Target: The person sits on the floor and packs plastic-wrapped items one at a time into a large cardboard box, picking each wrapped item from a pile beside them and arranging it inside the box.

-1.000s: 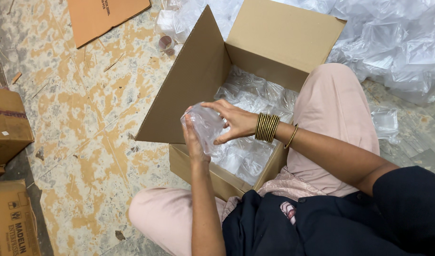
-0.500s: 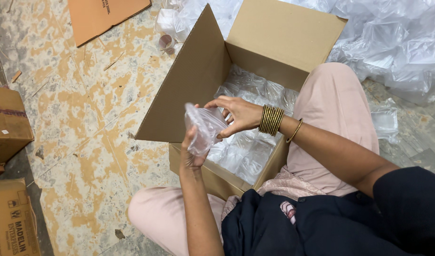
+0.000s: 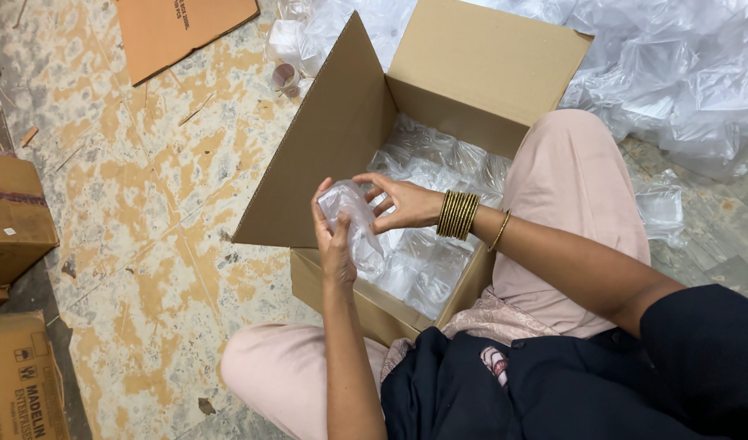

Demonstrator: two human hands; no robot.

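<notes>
While sitting on the floor with the open cardboard box (image 3: 341, 155) between the knees, the person is gripping a clear plastic bag (image 3: 353, 224) near the middle of the frame, just above the box's front edge. The left hand (image 3: 335, 244) is clasping it from below; the right hand (image 3: 402, 204) is pinching its top. Clear wrapped packs (image 3: 435, 261) are filling the box.

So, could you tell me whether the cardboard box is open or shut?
Open: the cardboard box has its flaps standing up, showing clear plastic packets inside.
</notes>
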